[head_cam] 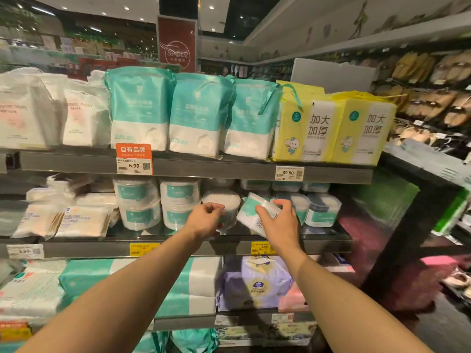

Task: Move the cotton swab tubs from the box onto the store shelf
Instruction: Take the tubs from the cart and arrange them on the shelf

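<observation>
Both my arms reach to the middle store shelf [178,247]. My left hand [206,219] grips a round clear cotton swab tub [221,200] standing upright on the shelf, its white swab tips showing on top. My right hand [279,225] holds a second tub [254,212] with a teal label, tilted on its side just above the shelf. Stacked teal-labelled tubs [139,202] stand to the left, and more tubs [322,210] sit to the right. The box is out of view.
Teal pad bags [140,108] and yellow packs [305,128] fill the shelf above. Cotton swab packets [81,220] lie at the left of the middle shelf. Tissue packs [254,284] sit below. A dark display [420,174] juts out at the right.
</observation>
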